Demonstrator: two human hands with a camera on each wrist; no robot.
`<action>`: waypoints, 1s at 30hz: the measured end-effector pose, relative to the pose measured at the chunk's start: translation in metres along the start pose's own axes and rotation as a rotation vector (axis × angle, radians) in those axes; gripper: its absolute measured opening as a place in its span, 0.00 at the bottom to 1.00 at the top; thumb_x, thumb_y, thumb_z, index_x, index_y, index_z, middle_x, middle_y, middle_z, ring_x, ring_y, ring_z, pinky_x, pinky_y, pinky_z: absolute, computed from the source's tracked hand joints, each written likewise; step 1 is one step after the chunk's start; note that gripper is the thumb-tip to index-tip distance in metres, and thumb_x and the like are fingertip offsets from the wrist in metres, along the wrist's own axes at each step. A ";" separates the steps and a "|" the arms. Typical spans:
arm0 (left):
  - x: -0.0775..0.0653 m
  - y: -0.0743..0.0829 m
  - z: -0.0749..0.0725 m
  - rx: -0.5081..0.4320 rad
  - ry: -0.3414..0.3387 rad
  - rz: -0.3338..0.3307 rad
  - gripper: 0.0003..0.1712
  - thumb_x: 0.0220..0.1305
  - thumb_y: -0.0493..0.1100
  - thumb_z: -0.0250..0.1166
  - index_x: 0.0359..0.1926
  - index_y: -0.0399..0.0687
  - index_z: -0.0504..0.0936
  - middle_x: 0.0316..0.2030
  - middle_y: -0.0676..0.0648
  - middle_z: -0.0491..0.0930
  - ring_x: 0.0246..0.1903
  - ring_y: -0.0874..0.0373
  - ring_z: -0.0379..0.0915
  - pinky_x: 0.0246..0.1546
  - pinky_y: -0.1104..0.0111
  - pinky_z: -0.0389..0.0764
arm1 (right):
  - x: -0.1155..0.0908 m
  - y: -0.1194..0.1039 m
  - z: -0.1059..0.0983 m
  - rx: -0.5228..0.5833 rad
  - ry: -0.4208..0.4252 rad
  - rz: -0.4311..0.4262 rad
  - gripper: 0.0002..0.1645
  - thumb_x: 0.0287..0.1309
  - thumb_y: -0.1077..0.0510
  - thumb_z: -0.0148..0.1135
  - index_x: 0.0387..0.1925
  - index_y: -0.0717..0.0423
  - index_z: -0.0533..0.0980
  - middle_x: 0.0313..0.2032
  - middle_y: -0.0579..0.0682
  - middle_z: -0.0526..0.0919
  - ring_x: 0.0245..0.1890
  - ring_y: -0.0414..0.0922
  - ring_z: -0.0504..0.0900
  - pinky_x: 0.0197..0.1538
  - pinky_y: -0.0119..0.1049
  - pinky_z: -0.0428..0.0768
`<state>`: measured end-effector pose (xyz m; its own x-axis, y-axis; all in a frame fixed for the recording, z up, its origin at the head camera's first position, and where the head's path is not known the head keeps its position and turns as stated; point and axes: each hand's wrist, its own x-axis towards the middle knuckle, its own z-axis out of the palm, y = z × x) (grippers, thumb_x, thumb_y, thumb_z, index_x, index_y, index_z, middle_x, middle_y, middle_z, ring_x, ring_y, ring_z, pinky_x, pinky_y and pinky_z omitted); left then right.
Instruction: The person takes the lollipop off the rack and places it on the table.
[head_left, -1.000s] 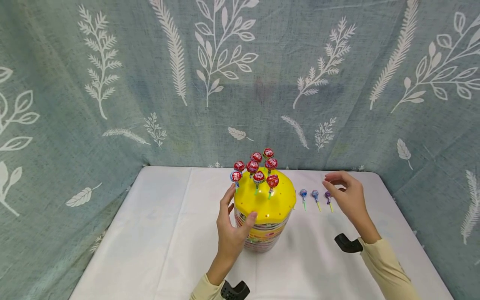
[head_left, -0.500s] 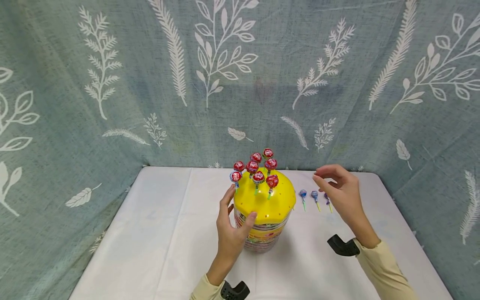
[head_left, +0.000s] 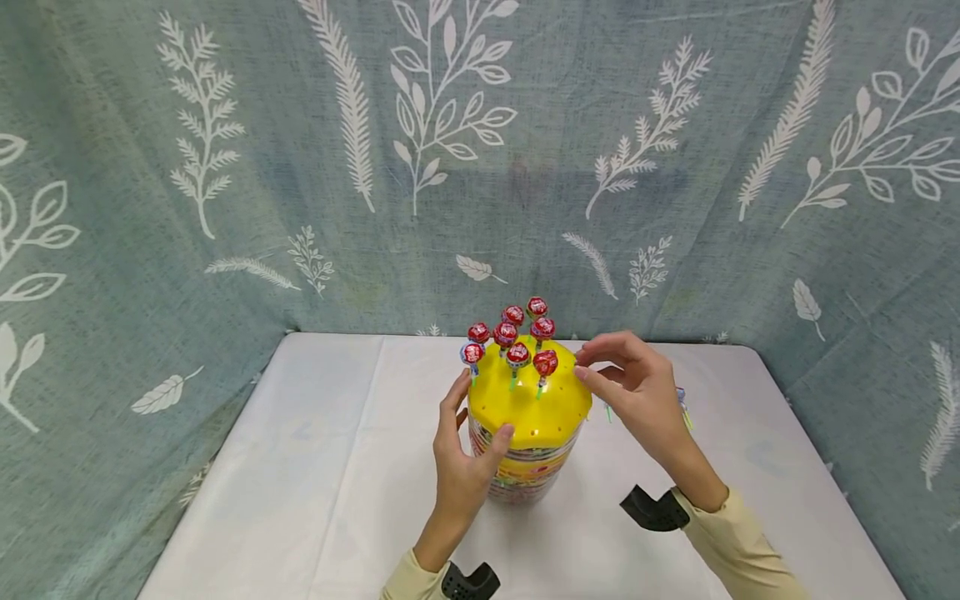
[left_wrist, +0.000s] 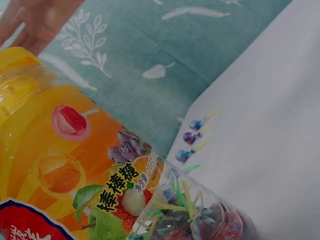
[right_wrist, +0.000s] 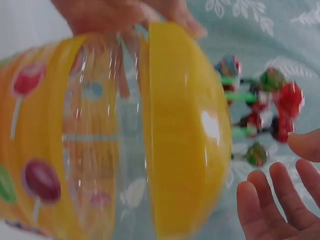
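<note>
A clear jar (head_left: 525,479) with a colourful printed band stands upright on the white table, under a yellow lid (head_left: 555,408). Several red-wrapped lollipops (head_left: 545,362) stick up from the lid, their sticks set in it. My left hand (head_left: 461,479) grips the jar near its top, thumb in front and fingers round the left side. Beside the lid's right edge is my right hand (head_left: 641,396), thumb and index close together in the head view. The right wrist view shows these fingers (right_wrist: 287,195) loosely bent near the lollipops, with nothing visible between them.
Several loose lollipops (left_wrist: 189,137), blue and purple, lie on the table right of the jar, partly hidden behind my right hand in the head view. More lollipops show inside the jar's clear lower part (left_wrist: 200,220). A patterned green curtain (head_left: 480,167) hangs behind the table.
My right hand has moved left from above the loose lollipops to the lid's right edge, now covering most of them. The left hand and the jar have stayed in place.
</note>
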<state>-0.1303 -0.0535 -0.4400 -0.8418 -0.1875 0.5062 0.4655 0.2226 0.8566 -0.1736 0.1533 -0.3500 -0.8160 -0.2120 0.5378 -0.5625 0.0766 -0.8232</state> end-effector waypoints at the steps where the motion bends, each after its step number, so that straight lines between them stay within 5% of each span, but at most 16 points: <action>1: 0.000 -0.004 0.000 0.003 0.001 0.000 0.41 0.55 0.45 0.65 0.69 0.53 0.59 0.67 0.54 0.61 0.65 0.55 0.57 0.58 0.47 0.63 | 0.001 -0.001 0.003 0.006 -0.013 -0.010 0.16 0.52 0.74 0.62 0.44 0.66 0.75 0.40 0.60 0.78 0.41 0.47 0.80 0.42 0.34 0.81; 3: -0.001 -0.010 0.001 0.000 0.000 -0.001 0.42 0.55 0.45 0.66 0.69 0.54 0.59 0.67 0.55 0.61 0.65 0.55 0.57 0.58 0.47 0.63 | 0.001 -0.002 0.009 0.016 -0.038 -0.028 0.18 0.51 0.74 0.63 0.45 0.66 0.74 0.40 0.60 0.78 0.42 0.48 0.80 0.42 0.34 0.81; 10: 0.002 0.022 -0.002 -0.011 -0.007 -0.005 0.39 0.56 0.41 0.64 0.66 0.36 0.59 0.66 0.46 0.63 0.64 0.50 0.58 0.57 0.43 0.62 | 0.001 -0.006 0.028 0.041 -0.035 -0.058 0.22 0.48 0.75 0.64 0.47 0.67 0.71 0.42 0.57 0.77 0.42 0.46 0.80 0.43 0.36 0.81; 17: 0.003 0.027 -0.003 -0.006 -0.002 -0.004 0.38 0.57 0.42 0.63 0.65 0.34 0.60 0.65 0.46 0.63 0.64 0.51 0.58 0.57 0.43 0.63 | -0.001 -0.004 0.041 0.042 0.010 -0.089 0.24 0.47 0.78 0.64 0.48 0.66 0.71 0.40 0.57 0.79 0.39 0.46 0.82 0.41 0.36 0.81; 23: 0.001 0.014 -0.002 -0.002 -0.002 -0.004 0.39 0.56 0.42 0.64 0.66 0.36 0.60 0.66 0.46 0.63 0.64 0.50 0.58 0.57 0.43 0.63 | -0.003 -0.003 0.044 0.017 0.038 -0.079 0.24 0.47 0.77 0.65 0.48 0.65 0.71 0.39 0.57 0.80 0.38 0.46 0.82 0.40 0.35 0.82; 30: -0.002 -0.016 0.000 0.010 0.000 0.005 0.42 0.55 0.45 0.66 0.69 0.55 0.58 0.67 0.55 0.61 0.65 0.55 0.57 0.58 0.47 0.63 | -0.003 -0.003 0.044 0.011 0.036 -0.089 0.25 0.46 0.77 0.65 0.48 0.65 0.71 0.39 0.57 0.81 0.37 0.46 0.82 0.39 0.36 0.82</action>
<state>-0.1360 -0.0565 -0.4546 -0.8397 -0.1862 0.5101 0.4668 0.2327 0.8532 -0.1638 0.1114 -0.3575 -0.7672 -0.1825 0.6149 -0.6317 0.0485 -0.7737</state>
